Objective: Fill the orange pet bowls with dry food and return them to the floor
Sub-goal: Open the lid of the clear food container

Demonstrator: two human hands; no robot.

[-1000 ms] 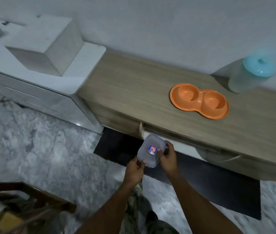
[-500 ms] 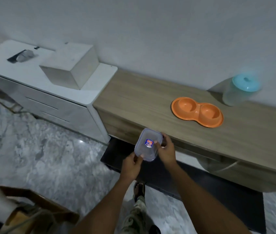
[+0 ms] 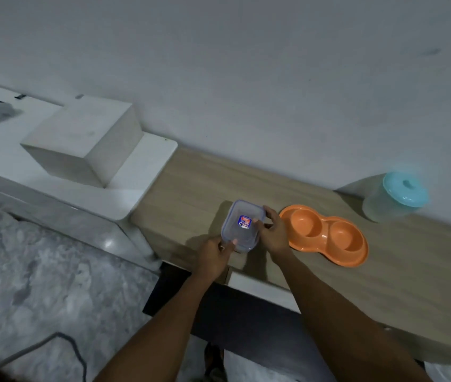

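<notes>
The left grip curls round the near end of a clear lidded food container, thumb on the lid. The right grip pinches its right side. Both forearms reach in from below. The container sits at the front edge of the wooden surface, long axis pointing towards the wall. Just to its right lies the orange double pet bowl, its long axis running along the surface with both wells up. A teal-lidded jar stands by the back edge.
</notes>
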